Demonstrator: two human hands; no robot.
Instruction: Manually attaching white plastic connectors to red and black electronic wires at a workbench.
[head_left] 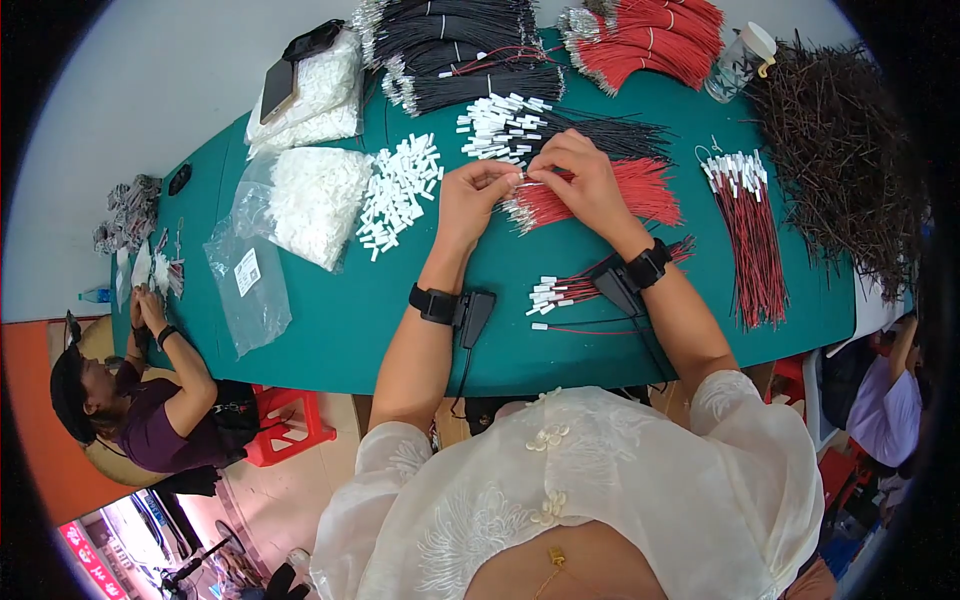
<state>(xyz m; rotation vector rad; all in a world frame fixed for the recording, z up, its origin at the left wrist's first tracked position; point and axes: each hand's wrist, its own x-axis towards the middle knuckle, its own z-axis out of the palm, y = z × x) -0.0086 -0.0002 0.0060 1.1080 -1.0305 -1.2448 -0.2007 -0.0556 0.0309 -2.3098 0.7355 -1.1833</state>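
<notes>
My left hand and my right hand meet fingertip to fingertip above the wire bundles. Between the left thumb and forefinger a small white plastic connector shows. The right fingers are pinched against it, and whatever they grip is too small to make out. Under and beside the right hand lies a bundle of red wires with bare metal ends. Behind it are black wires tipped with white connectors. Loose white connectors are spread left of my left hand.
Bags of white connectors and an empty clear bag lie on the green table. Bundled black wires, red wires and a glass jar stand behind. Finished red-black leads lie right. A co-worker sits left.
</notes>
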